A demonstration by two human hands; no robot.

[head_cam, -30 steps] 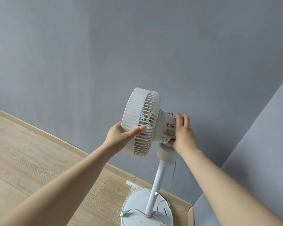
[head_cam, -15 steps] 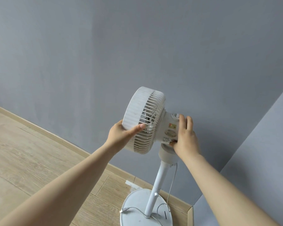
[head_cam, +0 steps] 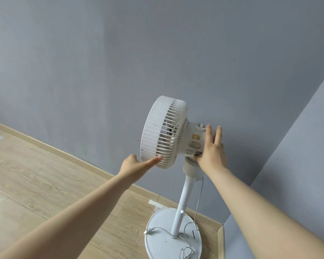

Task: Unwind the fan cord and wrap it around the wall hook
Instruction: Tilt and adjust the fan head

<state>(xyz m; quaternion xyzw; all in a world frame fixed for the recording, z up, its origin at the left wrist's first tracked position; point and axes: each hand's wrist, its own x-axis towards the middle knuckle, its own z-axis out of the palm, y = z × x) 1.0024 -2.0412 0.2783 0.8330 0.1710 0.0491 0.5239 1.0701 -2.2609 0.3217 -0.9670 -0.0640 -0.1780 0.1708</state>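
Note:
A white pedestal fan stands by the grey wall, its round head [head_cam: 157, 128] turned left. My left hand [head_cam: 135, 166] is under the head's lower rim. Its thumb tip touches the grille and its fingers are hidden behind the rim. My right hand [head_cam: 211, 152] lies flat on the motor housing [head_cam: 193, 139] with its fingers spread. The thin white cord [head_cam: 200, 195] hangs beside the pole [head_cam: 183, 199] and lies in loose loops on the round base [head_cam: 157, 243]. A small connector end [head_cam: 148, 230] rests at the base's left edge. No wall hook is in view.
Light wooden floor [head_cam: 36, 184] stretches to the left, edged by a wooden skirting board [head_cam: 67, 157]. The fan stands close to a room corner, with a second grey wall [head_cam: 297, 165] on the right.
My left hand has slipped down from the side of the fan head to its lower rim. My right hand's fingers have spread and lifted off the housing.

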